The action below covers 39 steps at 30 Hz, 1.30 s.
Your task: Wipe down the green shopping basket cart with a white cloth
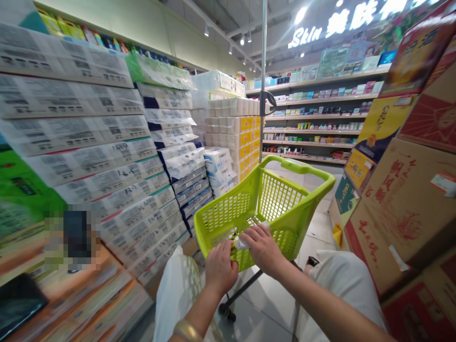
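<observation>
A lime-green shopping cart basket (pixel 228 213) with perforated walls stands right in front of me on a dark wheeled frame (pixel 242 287). My left hand (pixel 221 266) has its fingers curled over the near rim. Just right of it, my right hand (pixel 261 247) presses a crumpled white cloth or tissue (pixel 242 244) against that same rim. Most of the cloth is hidden under the fingers. Through the basket's holes the pale floor shows. A metal pole (pixel 263 57) with a dark loop grip rises behind the basket.
Stacked tissue packs (pixel 117 161) form a wall on the left. Cardboard cartons (pixel 402 209) are piled close on the right. Shelves of boxed products (pixel 317 114) stand at the back. A black flat object (pixel 21 304) lies on orange packs at lower left.
</observation>
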Each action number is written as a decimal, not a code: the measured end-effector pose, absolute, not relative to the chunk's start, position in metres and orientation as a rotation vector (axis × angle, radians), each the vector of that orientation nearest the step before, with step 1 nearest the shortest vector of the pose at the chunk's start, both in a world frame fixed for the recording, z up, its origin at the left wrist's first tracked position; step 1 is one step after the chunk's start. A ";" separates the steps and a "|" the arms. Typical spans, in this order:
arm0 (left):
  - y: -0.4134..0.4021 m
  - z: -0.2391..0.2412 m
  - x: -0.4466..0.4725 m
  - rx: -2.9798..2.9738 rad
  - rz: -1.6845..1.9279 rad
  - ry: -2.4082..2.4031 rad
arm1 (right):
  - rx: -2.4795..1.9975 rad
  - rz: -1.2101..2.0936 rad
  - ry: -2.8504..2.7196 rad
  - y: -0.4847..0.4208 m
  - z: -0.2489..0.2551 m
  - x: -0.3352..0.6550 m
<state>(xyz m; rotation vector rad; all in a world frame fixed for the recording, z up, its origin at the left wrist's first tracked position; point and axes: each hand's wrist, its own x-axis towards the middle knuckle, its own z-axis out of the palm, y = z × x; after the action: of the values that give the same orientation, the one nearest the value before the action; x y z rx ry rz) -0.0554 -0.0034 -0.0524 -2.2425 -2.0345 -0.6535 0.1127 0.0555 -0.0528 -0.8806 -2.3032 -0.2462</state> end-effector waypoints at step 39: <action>0.001 -0.060 -0.069 -2.254 -0.643 -2.017 | -1.003 -0.328 -2.225 0.086 -0.039 0.169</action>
<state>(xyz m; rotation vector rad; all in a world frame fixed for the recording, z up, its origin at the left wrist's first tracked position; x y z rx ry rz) -0.0686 0.0013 -0.0596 -2.2537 -2.0169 -0.6432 0.1689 0.0855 -0.0386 -1.0027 -2.2247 -0.3284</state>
